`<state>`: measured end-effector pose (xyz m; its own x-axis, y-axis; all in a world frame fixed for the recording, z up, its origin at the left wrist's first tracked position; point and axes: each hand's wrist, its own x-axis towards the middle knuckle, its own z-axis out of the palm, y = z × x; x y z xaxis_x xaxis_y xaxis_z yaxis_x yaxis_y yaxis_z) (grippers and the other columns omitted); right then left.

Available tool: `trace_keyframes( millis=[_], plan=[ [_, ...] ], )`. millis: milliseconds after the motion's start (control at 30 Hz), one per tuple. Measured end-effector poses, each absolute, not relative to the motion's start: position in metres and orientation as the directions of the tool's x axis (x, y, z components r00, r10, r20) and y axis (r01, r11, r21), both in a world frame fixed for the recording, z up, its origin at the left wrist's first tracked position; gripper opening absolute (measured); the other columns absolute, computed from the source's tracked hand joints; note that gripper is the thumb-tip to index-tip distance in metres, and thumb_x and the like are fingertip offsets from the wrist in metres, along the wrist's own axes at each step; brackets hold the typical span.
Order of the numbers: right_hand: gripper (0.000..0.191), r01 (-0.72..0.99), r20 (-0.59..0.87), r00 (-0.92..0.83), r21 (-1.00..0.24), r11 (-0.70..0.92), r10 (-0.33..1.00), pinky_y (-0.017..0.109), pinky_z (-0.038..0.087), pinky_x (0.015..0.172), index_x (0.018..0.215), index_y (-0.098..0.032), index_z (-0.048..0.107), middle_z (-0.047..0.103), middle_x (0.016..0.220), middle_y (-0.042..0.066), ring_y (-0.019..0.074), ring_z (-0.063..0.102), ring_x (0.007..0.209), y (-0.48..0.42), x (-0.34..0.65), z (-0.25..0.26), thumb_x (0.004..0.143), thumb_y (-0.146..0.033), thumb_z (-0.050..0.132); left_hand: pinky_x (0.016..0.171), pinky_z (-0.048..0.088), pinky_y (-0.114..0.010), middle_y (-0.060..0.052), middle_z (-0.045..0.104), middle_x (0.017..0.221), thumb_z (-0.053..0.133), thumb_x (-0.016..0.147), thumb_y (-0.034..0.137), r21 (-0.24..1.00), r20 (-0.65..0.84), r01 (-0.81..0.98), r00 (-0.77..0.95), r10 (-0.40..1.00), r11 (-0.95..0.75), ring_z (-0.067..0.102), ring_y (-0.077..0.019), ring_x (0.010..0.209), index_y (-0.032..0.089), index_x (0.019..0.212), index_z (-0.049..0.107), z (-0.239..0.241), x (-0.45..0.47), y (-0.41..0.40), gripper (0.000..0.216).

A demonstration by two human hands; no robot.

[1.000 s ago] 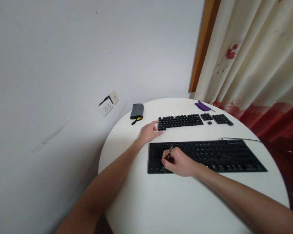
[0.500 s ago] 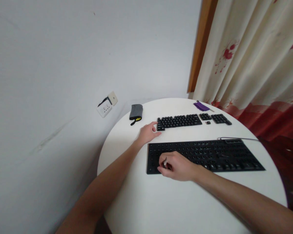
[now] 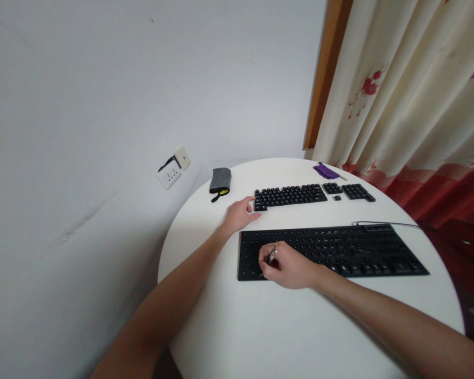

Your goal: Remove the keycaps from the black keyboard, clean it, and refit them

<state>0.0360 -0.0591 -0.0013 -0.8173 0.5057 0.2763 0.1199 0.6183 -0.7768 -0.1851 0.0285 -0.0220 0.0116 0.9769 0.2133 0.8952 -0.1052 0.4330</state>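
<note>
My right hand (image 3: 286, 266) is closed around a small slim tool (image 3: 272, 256), dark with a shiny metal end; its exact kind I cannot make out. It is held over the lower left part of a black keyboard base (image 3: 359, 251), whose left side shows bare key positions without caps. Beyond the base lie black keycaps (image 3: 290, 196) set out in keyboard rows, with smaller groups to their right. My left hand (image 3: 239, 215) rests on the table at the left end of these rows. Its thumb and index finger are apart, the index tip close to the end caps.
A grey pouch (image 3: 220, 180) with a black loop lies at the table's back left. A purple cloth-like item (image 3: 326, 171) with a thin stick is at the back right. One loose keycap (image 3: 337, 198) sits alone. The keyboard cable (image 3: 391, 223) runs off right.
My right hand has shifted slightly right and up over the keyboard base, and the tool in it has tilted. My left hand stays in place.
</note>
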Motion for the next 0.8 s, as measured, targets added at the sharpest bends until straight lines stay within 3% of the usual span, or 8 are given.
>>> trace_keyframes(
  millis=[800],
  plan=[
    [0.016,0.067,0.238,-0.777,-0.889,0.454,0.583,0.019,0.035,0.051,0.064,-0.017,0.058,0.055,0.059,-0.004,0.0092,0.048,0.054,-0.0545,0.0347,-0.0029,0.070,-0.005,0.048,0.072,0.043,-0.028,0.002,0.070,0.088,0.072,0.079,0.045,0.403,0.194,0.911,0.014,0.981,-0.093,0.064,-0.0187,0.084,0.028,0.129,0.058,-0.0206,-0.1848,0.0275,0.054]
  ],
)
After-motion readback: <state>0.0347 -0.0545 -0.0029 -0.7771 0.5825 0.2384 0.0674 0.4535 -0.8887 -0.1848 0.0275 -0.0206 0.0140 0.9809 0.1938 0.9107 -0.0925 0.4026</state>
